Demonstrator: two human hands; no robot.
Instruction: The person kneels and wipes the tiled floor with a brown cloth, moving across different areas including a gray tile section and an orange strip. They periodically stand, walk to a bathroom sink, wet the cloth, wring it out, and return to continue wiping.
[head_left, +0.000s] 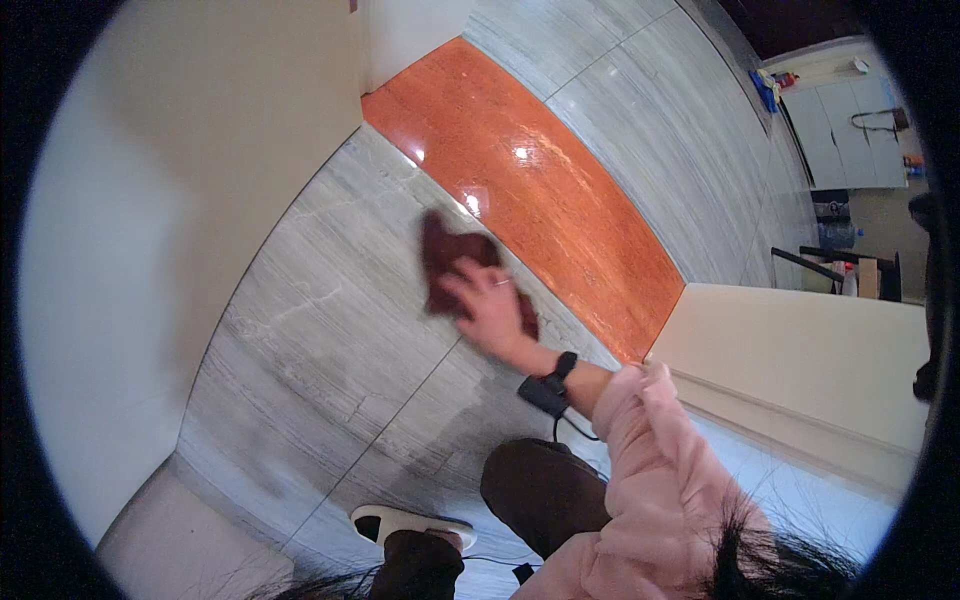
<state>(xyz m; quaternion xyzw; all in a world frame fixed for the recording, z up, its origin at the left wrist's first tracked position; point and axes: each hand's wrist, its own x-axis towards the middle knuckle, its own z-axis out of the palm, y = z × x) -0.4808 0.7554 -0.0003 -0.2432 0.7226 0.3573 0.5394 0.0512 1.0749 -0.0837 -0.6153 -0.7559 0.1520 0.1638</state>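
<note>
My right hand (487, 307) lies palm down on a dark red cloth (450, 251), its fingers spread and blurred. The cloth is bunched against grey, streaked floor tiles (315, 300), just beside a glossy orange-red threshold slab (517, 172). A black band (566, 365) and a dark box-shaped device (544, 396) with a cable are on the right wrist, below a pink sleeve (660, 465). My left hand is out of view.
A pale wall or panel (225, 135) rises at the left, and a cream door or panel (795, 352) at the right. A light slipper (412, 521) and a black cable (499, 560) are at the bottom. White cabinets (847, 135) and a dark-legged stool or rack (847, 270) stand beyond.
</note>
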